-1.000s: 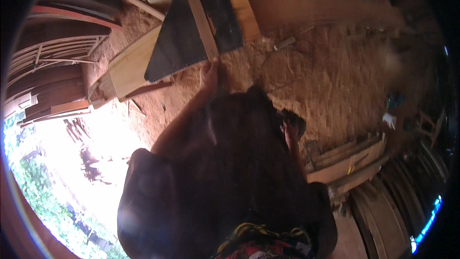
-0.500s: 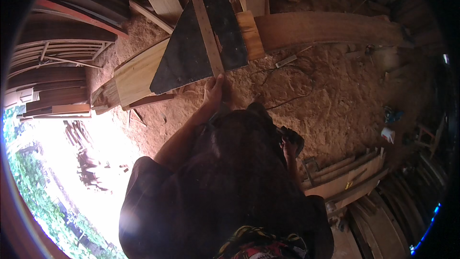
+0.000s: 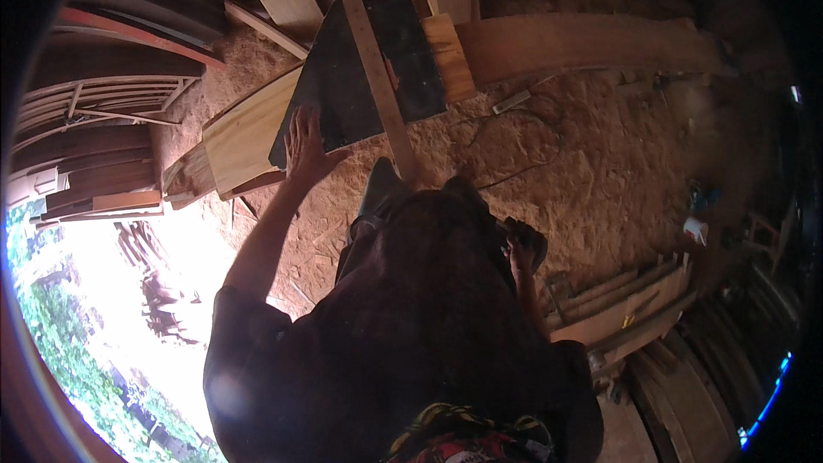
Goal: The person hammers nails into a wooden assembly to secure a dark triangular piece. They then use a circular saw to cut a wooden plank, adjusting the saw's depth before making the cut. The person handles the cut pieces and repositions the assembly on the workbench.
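My left hand (image 3: 305, 151) is open, its fingers spread on the near left corner of a black board (image 3: 330, 69). The board lies flat over a pale plywood panel (image 3: 253, 130) and a long curved brown plank (image 3: 591, 47). Across the black board runs a narrow wooden strip (image 3: 373, 64), whose near end juts past the board's edge toward me. Down by my right side, my right hand (image 3: 519, 255) is closed around a dark, bulky object (image 3: 533, 242); its kind is too dim to make out.
Shavings cover the brown floor (image 3: 600, 171), where a dark cable (image 3: 523, 173) winds beside a small pale block (image 3: 512, 102). Stacked planks (image 3: 626, 304) stand at the lower right. Curved timber frames (image 3: 111, 99) line the left, above a bright opening. A white container (image 3: 695, 230) sits at right.
My left hand has let go of the strip's near end and moved left onto the black board's corner, fingers spreading. The strip's near end now shows. My right hand stays about where it was.
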The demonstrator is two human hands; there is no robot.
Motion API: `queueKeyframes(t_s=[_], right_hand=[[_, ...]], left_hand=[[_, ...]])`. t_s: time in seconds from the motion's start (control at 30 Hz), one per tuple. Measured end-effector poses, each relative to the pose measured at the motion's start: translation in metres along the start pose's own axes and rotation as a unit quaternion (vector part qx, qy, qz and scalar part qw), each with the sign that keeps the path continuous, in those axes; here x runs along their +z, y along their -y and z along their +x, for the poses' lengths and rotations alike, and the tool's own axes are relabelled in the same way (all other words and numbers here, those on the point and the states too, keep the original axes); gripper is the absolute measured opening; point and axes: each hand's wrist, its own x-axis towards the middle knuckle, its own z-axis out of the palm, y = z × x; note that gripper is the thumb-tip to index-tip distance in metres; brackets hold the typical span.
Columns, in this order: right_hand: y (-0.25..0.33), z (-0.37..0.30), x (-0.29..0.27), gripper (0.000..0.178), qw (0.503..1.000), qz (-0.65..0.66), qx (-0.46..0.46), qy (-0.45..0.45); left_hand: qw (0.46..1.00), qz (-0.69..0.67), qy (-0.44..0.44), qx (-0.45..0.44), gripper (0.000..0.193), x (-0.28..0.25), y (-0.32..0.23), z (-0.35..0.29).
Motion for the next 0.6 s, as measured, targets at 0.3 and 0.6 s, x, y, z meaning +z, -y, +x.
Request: queueKeyframes(t_s=[0.3, 0.6], right_hand=[[-0.007, 0.002, 0.012, 0.023, 1.000, -0.012, 0.018, -0.005], [0.013, -0.001, 0.008, 0.049, 1.000, -0.015, -0.019, 0.011]], left_hand=[[0.988, 0.022, 0.096, 0.115, 0.137, -0.003, 0.024, 0.032], [0.984, 0.076, 0.107, 0.123, 0.138, 0.001, 0.018, 0.041]])
